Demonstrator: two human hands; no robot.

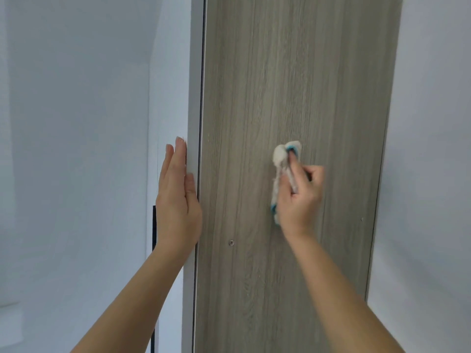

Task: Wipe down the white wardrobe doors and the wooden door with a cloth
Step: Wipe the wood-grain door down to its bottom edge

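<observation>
The wooden door [293, 85] stands tall in the middle; it is grey-brown with long lines in the wood. The right hand [302, 200] is on the door, about halfway down; its fingers [293, 171] are curled round a cloth [279, 159] and hold it tight; the cloth is fluffy and white with a blue edge, and it touches the wood; part of it pokes out above the fingers and part hangs below the palm. The left hand [177, 200] is flat and wide open, with all its fingers straight and pointing up; it holds nothing; it rests on the white strip [195, 72] that runs up just beside the left edge of the door; the thumb lies right next to the thin dark gap there. A small round screw [231, 242] sits in the wood, lower down, between the two arms. To the left is a white panel [76, 123] with a thin dark bar [154, 225] just behind the left wrist; I cannot tell if this panel is a wardrobe door. To the right of the wooden door is a white wall [433, 123].
</observation>
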